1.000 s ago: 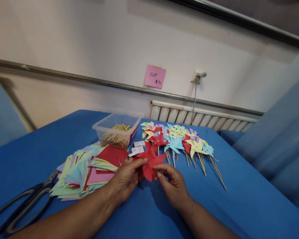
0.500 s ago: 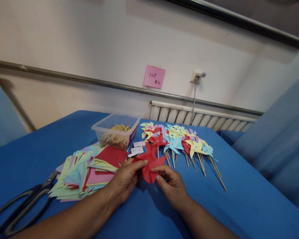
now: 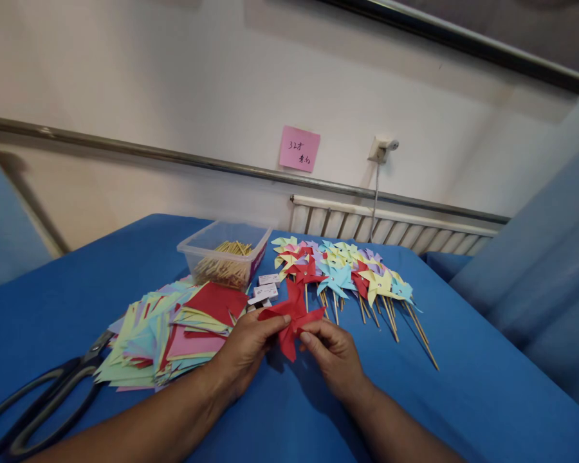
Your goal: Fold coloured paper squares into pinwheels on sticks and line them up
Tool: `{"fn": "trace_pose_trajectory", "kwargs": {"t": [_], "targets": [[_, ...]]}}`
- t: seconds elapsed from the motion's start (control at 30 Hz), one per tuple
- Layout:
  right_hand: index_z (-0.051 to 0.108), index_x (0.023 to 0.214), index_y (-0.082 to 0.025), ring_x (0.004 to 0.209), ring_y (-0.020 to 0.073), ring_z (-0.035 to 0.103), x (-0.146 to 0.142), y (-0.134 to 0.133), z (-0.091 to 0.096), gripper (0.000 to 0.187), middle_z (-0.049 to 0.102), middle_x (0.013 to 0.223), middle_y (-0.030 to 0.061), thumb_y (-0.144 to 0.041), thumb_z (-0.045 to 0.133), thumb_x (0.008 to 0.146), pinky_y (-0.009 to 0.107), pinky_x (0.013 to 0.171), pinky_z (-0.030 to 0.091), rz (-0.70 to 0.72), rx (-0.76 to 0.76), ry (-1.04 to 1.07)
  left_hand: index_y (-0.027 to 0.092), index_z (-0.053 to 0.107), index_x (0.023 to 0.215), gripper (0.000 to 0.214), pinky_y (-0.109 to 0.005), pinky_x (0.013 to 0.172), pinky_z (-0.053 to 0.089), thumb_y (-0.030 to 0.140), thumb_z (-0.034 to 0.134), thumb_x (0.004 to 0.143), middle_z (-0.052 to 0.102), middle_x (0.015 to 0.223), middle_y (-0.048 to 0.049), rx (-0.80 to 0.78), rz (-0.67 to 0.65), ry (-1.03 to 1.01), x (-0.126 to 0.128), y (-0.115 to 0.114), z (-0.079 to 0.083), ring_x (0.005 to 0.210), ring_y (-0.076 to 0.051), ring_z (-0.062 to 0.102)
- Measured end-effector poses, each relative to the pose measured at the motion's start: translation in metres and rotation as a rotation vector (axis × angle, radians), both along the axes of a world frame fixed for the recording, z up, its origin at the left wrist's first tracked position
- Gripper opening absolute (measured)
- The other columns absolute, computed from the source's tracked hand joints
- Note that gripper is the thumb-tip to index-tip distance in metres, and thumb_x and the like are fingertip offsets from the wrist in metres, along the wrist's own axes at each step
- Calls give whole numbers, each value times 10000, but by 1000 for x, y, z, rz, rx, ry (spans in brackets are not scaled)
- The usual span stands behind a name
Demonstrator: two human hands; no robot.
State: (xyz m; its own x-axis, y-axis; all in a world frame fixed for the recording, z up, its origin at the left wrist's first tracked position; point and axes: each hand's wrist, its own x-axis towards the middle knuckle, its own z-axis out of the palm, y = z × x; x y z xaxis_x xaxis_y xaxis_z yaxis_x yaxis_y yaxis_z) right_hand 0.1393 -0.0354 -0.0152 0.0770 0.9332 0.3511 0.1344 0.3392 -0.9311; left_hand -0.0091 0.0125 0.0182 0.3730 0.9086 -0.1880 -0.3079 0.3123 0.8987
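Note:
A red paper pinwheel (image 3: 296,302) with folded blades is held up over the blue table. My left hand (image 3: 251,344) is closed on its left side, with the thumb lying near the centre. On the lower right edge, my right hand (image 3: 335,357) pinches the paper between thumb and fingers. Behind the pinwheel lie small white boxes (image 3: 265,292), partly hidden by it. A pile of coloured paper sheets (image 3: 145,334) spreads to the left of my left hand. No stick shows on the red pinwheel.
A clear plastic box (image 3: 188,247) of short wooden sticks stands behind the paper pile. Dark-handled scissors (image 3: 62,386) lie at the left. Several finished pinwheels on sticks (image 3: 338,278) lie at the back right of the blue table (image 3: 463,399). A radiator (image 3: 390,225) is behind.
The pinwheel has turned slightly in my hands, and its lower right blade now looks more folded in. My right hand has shifted a little at that edge.

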Motion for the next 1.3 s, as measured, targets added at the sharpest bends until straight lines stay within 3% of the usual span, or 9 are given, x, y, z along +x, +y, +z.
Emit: {"fn": "trace_pose_trajectory", "kwargs": {"t": [0.27,0.53,1.3], "targets": [[579,762,-190,544,112,552,-6,2,-1,176,602,631,-28,-346,657,779,221,542,418,0,-126,274,135,709,793,202,-253,577,485,281,737,657,710,701,-59,55,-12,105,-1,-1,-7,594,-161,625],[567,623,-174,571,99,486,-3,7,-6,225,562,690,-11,-327,676,746,217,534,388,-51,-108,230,132,712,795,197,-269,621,488,265,744,654,718,730,-67,35,-26,113,2,-3,-6,635,-167,633],[529,626,-173,556,100,446,-1,12,-18,185,518,640,-21,-283,616,746,222,540,381,-118,-108,96,119,694,801,219,-255,614,447,268,754,652,694,688,-38,1,-46,112,4,-1,-14,611,-145,606]]}}
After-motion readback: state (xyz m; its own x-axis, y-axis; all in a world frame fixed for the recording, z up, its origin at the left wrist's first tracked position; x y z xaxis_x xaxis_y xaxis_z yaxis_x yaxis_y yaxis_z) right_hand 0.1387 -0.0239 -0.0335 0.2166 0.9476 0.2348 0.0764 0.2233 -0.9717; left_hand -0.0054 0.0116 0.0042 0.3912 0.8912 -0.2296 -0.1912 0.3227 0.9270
